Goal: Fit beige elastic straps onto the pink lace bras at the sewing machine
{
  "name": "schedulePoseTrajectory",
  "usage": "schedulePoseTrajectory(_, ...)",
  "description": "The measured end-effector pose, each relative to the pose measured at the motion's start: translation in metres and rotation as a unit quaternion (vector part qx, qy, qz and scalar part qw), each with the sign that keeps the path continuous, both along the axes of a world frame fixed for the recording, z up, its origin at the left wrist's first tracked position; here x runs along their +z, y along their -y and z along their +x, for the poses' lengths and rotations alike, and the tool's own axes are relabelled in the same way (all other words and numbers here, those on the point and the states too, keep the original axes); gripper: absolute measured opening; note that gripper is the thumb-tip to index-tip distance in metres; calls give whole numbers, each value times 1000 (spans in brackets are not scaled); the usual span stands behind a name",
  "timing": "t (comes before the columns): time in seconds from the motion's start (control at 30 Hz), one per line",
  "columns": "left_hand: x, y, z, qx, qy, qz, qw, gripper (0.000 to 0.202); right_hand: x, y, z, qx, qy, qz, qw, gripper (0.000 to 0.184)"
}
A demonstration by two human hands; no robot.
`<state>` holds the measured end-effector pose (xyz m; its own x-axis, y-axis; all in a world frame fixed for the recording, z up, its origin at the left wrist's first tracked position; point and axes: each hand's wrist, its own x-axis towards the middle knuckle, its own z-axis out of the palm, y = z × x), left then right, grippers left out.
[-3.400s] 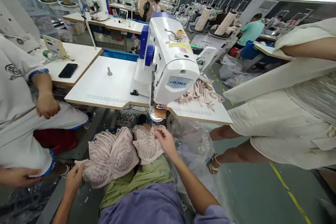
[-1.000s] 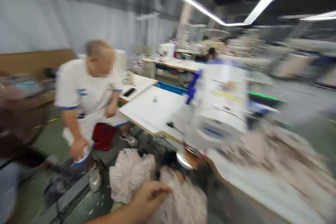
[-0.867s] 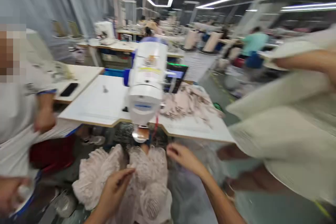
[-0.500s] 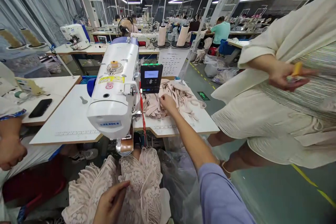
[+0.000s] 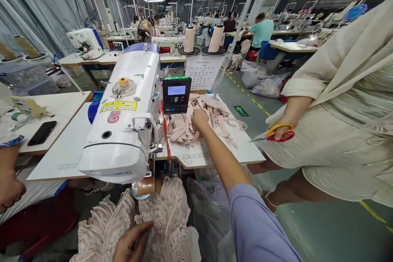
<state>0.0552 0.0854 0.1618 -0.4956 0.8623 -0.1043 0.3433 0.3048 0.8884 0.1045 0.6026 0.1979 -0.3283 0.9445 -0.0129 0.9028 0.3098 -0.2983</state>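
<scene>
My right hand (image 5: pixel 200 120) reaches into a heap of pale pink fabric strips (image 5: pixel 181 129) on the white sewing table. Its fingers are curled closed among the strips, and their tips are partly hidden. Low in the view, my left hand (image 5: pixel 132 242) is over cream-pink lace fabric (image 5: pixel 167 208), thumb and forefinger close together; whether lace is between them is unclear. The lace hangs in folds below the arm of a white sewing machine (image 5: pixel 118 131). A control panel (image 5: pixel 176 95) with a lit screen stands beside the strips.
A person stands at the right with orange-and-red-handled scissors (image 5: pixel 278 132), blades toward the table corner. Another person's hand (image 5: pixel 10 190) is at far left, below a black phone (image 5: pixel 42 133). Two thread cones (image 5: pixel 216 39) stand behind the strips. Clear plastic bags (image 5: pixel 208 204) lie under the table.
My view has shifted, and the machine looks nearer. My right hand stays at the strips, now curled deeper among them. The standing person's hand has lowered, bringing the scissors into clear sight.
</scene>
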Motion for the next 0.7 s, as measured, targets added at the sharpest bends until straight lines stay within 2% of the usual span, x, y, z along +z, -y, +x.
schedulePoseTrajectory(0.2, 3, 0, 6, 4, -11, 12, 1000, 32, 1, -2, 5, -18, 9, -20, 1000, 49)
schedulePoseTrajectory(0.33, 5, 1, 10, 13, -17, 23, 999, 35, 2, -10, 7, -25, 24, -66, 997, 33)
schedulePoseTrajectory(0.43, 3, 4, 10, 21, -2, 9, 1000, 38, 3, -14, 12, -18, 26, -82, 996, 27)
schedulePoseTrajectory(0.7, 3, 8, 14, 51, 19, 11, 998, 45, 0, 14, 33, 11, -4, -19, 1000, 26)
